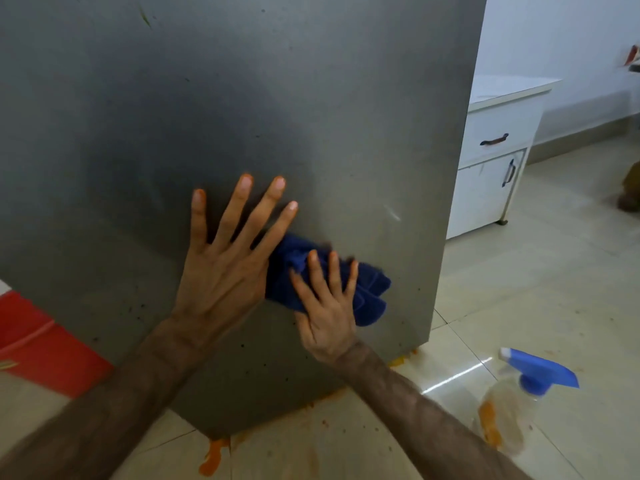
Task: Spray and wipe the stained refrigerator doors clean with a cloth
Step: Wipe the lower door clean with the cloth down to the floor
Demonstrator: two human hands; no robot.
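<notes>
left hand (221, 271) flat, fingers spread on refrigerator door (311, 116) | right hand (327, 306) pressed blue cloth (367, 292) just right of it | risk: smearing specks; spray bottle (519, 400) behind right forearm, could tip

Two bare forearms, no sleeves, gloves, rings or watch visible. Left hand (221, 271) and right hand (327, 313): orange residue on several fingertips (246, 178).

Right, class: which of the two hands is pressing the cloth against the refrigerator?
The right hand, on the blue cloth. The left hand lies flat on the bare refrigerator door.
</notes>
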